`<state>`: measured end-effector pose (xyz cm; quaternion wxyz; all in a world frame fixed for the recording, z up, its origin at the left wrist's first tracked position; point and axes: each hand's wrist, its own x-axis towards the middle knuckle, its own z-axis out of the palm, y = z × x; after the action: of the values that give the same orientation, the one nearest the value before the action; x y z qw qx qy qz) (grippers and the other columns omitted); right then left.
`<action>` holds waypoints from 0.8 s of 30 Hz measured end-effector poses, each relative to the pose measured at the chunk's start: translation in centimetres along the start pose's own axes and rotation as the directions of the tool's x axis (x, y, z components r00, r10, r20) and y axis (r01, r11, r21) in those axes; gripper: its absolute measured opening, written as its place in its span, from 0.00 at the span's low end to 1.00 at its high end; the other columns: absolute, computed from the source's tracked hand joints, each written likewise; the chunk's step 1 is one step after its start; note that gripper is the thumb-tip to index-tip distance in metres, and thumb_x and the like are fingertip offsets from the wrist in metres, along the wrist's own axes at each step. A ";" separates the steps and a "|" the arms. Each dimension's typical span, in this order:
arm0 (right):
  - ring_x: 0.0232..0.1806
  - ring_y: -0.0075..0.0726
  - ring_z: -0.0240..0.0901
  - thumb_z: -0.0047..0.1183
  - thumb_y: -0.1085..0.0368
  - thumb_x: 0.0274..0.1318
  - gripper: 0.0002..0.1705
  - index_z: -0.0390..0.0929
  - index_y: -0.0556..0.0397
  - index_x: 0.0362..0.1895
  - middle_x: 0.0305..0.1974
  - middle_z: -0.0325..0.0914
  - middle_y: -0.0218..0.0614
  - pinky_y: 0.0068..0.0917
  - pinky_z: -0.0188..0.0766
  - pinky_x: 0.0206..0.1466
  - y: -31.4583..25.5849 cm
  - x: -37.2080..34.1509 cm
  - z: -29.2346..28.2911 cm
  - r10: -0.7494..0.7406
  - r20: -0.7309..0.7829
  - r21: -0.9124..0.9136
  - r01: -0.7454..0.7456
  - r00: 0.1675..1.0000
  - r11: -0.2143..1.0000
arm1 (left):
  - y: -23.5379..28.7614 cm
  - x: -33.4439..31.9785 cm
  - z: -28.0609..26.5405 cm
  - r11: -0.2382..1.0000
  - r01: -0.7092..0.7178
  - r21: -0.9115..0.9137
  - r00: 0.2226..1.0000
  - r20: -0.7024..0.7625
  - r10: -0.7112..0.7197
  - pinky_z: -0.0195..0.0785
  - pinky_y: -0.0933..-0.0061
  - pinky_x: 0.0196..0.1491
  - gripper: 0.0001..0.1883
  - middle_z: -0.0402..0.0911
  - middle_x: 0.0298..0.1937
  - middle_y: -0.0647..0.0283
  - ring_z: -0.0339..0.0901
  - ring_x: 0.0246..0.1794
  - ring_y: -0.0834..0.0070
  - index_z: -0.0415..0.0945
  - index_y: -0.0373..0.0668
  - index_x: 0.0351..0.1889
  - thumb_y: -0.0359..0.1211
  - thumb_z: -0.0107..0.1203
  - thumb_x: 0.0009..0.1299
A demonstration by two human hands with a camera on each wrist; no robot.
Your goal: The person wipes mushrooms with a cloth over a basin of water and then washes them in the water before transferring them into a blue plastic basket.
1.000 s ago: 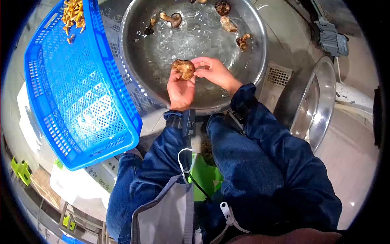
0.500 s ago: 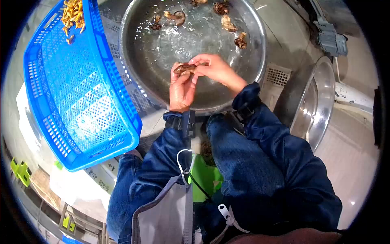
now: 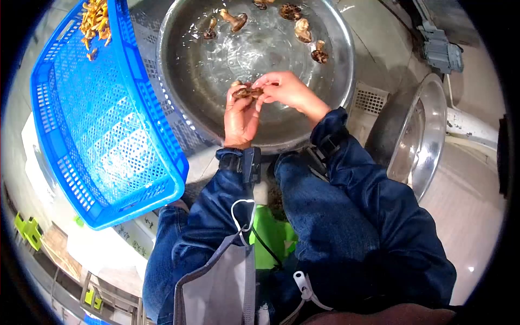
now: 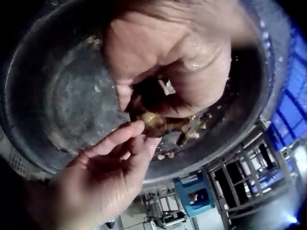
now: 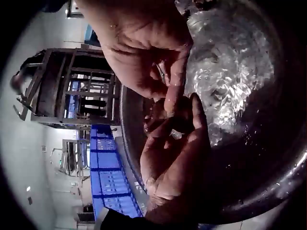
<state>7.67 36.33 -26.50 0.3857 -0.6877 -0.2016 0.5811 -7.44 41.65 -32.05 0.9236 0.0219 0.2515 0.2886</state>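
A brown mushroom (image 3: 248,93) is held over the near part of a metal basin (image 3: 349,70) of water. The left hand (image 3: 240,122) grips it from below, its fingers curled round the cap. From the right, the right hand (image 3: 292,93) pinches its edge between thumb and fingers. In the left wrist view the dark, wet mushroom (image 4: 160,125) lies between the left hand (image 4: 168,52) and the right hand (image 4: 112,172). The right wrist view has the mushroom (image 5: 184,117) in shadow, partly covered by fingers.
Several mushrooms float at the far side of the basin, one a long-stemmed mushroom (image 3: 234,21). A blue basket (image 3: 103,108) at the left has small yellow mushrooms (image 3: 96,21) in its far corner. A second metal basin (image 3: 430,146) leans at the right.
The mushroom in the hands has been turned from its broad face to edge-on, and the right hand's fingers have shifted over it. The floating mushrooms have drifted and turned slightly.
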 end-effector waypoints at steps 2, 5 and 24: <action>0.41 0.26 0.76 0.50 0.69 0.61 0.13 0.78 0.55 0.49 0.42 0.79 0.32 0.23 0.75 0.43 1.6 0.8 -0.7 -0.033 -0.101 0.123 0.045 0.994 0.991 | 0.5 -0.3 0.5 0.998 0.068 -0.005 0.997 -0.023 -0.068 0.69 0.61 0.54 0.22 0.74 0.50 0.61 0.73 0.52 0.66 0.68 0.47 0.55 0.18 0.46 0.63; 0.51 0.30 0.73 0.50 0.67 0.62 0.15 0.76 0.55 0.53 0.48 0.78 0.32 0.29 0.70 0.53 5.3 2.7 -1.6 -0.223 -0.580 -0.081 0.217 0.783 0.973 | 0.1 0.1 -0.1 0.996 0.072 0.061 0.979 -0.195 -0.059 0.70 0.58 0.55 0.19 0.74 0.51 0.61 0.72 0.52 0.67 0.67 0.48 0.56 0.24 0.52 0.68; 0.45 0.33 0.74 0.37 0.58 0.69 0.19 0.78 0.57 0.42 0.43 0.79 0.40 0.30 0.69 0.52 4.5 2.9 4.3 -0.207 -0.240 -0.139 0.178 0.948 0.974 | -2.7 0.4 -1.7 0.658 -0.126 0.742 0.989 0.046 0.137 0.70 0.74 0.52 0.14 0.77 0.48 0.65 0.74 0.47 0.77 0.73 0.38 0.52 0.24 0.57 0.68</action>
<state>3.52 36.91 -31.95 0.4228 -0.7542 -0.2503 0.4357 -6.56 39.42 -34.19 0.8093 0.4122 0.3513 0.2273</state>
